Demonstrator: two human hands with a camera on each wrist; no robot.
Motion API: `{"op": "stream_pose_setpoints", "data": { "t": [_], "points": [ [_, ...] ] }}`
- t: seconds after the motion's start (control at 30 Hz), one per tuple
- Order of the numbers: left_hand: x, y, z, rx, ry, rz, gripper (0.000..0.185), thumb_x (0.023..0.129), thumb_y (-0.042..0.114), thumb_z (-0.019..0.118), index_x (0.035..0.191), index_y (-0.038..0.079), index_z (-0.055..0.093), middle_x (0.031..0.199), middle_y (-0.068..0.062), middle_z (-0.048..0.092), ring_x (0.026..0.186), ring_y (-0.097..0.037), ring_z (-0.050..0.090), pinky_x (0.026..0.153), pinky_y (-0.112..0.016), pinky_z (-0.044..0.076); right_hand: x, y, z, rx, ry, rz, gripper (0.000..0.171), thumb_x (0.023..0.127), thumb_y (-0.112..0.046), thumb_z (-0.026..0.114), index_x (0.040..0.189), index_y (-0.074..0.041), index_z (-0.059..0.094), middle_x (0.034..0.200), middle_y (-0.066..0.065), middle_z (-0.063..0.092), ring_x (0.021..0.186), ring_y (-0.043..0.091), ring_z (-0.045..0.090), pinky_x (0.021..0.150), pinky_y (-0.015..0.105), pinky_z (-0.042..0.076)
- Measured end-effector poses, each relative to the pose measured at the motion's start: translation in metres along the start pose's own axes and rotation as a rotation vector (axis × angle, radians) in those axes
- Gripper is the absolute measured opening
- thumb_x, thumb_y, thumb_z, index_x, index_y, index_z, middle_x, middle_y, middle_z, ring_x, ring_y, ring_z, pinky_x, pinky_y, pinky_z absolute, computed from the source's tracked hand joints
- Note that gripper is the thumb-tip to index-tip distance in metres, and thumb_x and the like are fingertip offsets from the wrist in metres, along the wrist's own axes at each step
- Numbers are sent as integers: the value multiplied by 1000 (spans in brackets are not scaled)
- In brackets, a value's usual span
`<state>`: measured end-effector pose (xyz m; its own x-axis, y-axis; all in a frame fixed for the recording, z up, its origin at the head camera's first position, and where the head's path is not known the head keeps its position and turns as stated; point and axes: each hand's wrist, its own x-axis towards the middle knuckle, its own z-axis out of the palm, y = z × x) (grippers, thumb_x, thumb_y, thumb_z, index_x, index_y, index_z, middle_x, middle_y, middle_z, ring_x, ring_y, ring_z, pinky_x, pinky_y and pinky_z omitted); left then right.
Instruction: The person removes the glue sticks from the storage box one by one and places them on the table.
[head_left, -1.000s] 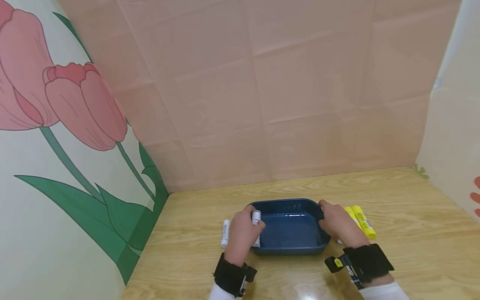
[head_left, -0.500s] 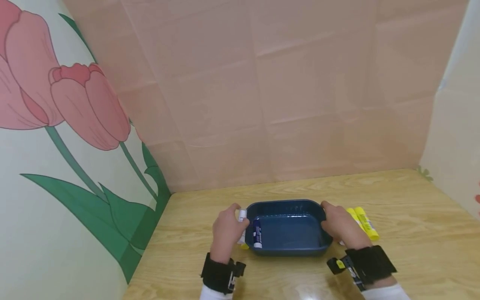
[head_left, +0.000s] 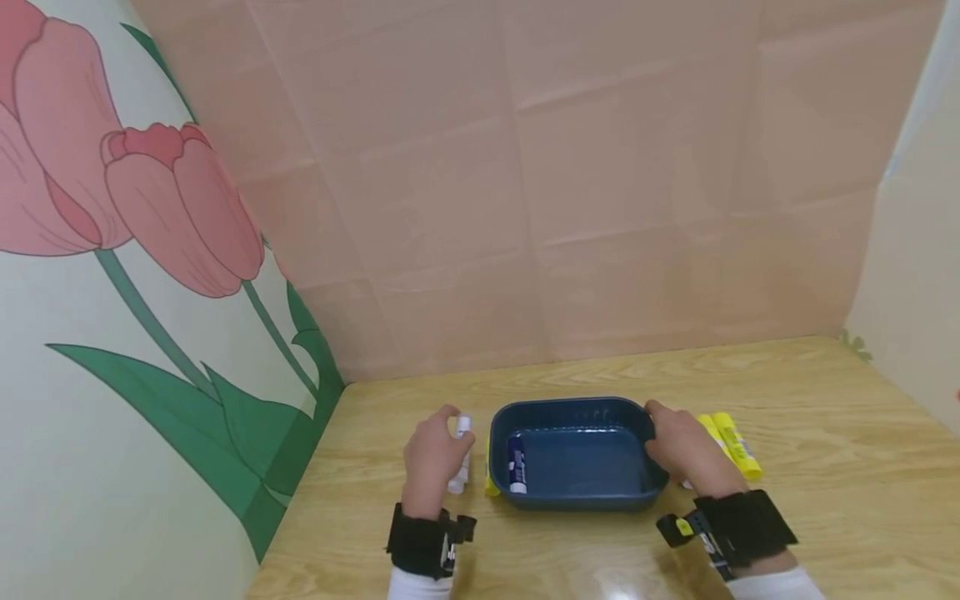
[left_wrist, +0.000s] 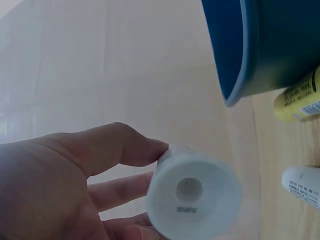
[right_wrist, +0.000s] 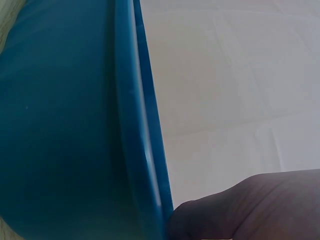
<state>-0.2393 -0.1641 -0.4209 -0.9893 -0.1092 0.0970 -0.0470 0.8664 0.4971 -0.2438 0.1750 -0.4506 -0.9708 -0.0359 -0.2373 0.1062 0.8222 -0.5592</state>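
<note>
My left hand [head_left: 433, 454] holds a white glue stick [head_left: 464, 425] to the left of a dark blue tray [head_left: 577, 503]. In the left wrist view, the thumb and fingers pinch this glue stick [left_wrist: 195, 200], its round base facing the camera. Inside the tray, at its left end, lies a dark blue glue stick [head_left: 517, 465] with a white end. My right hand [head_left: 690, 450] grips the tray's right rim; in the right wrist view its thumb [right_wrist: 215, 217] lies against the tray rim [right_wrist: 142, 125].
A yellow glue stick [left_wrist: 297, 100] and a white one [left_wrist: 304, 185] lie on the wooden table [head_left: 360, 517], left of the tray. Several more, including a yellow glue stick [head_left: 735, 446], lie beside my right hand. A pinkish sheet [head_left: 540, 183] hangs behind the table.
My left hand has moved left, from over the tray's left end to outside it, with the white glue stick. The blue glue stick in the tray has come into view. My right hand stays on the rim.
</note>
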Motion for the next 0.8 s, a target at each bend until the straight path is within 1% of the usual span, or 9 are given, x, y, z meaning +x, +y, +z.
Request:
{"op": "stream_pose_setpoints", "data": {
  "t": [0.23,0.33,0.5,0.63,0.8],
  "points": [
    [5,-9,-1,-13,0,-30,42,89,25,71,129,12,63,91,-10,69,61,-20,55,53,-33,41,1,3,0,-14,10,-11,62,90,1,56,145,14,30,120,41,50,70,26,61,48,29,51],
    [8,-16,0,-15,5,-43,41,90,22,69,130,12,62,96,-13,70,63,-20,55,53,-33,41,1,4,1,-15,13,-8,62,90,1,56,145,14,30,120,42,50,71,27,61,48,29,51],
    [13,-30,3,-18,-3,-88,41,93,21,67,131,10,61,110,-15,70,68,-21,57,55,-34,42,1,2,1,-11,9,-1,62,91,1,56,145,13,30,121,42,50,73,27,61,48,29,51],
    [16,-42,9,-1,-11,-117,41,93,21,66,131,9,61,111,-15,70,68,-22,57,57,-34,42,0,1,1,-10,5,-8,61,91,1,56,145,13,31,119,41,51,70,26,61,48,29,51],
    [21,-51,19,-4,-52,-154,42,94,21,65,133,8,60,110,-16,70,68,-22,58,57,-34,42,-1,1,1,-12,15,-21,61,90,1,56,144,13,31,118,41,51,67,25,61,47,29,51]
  ]
}}
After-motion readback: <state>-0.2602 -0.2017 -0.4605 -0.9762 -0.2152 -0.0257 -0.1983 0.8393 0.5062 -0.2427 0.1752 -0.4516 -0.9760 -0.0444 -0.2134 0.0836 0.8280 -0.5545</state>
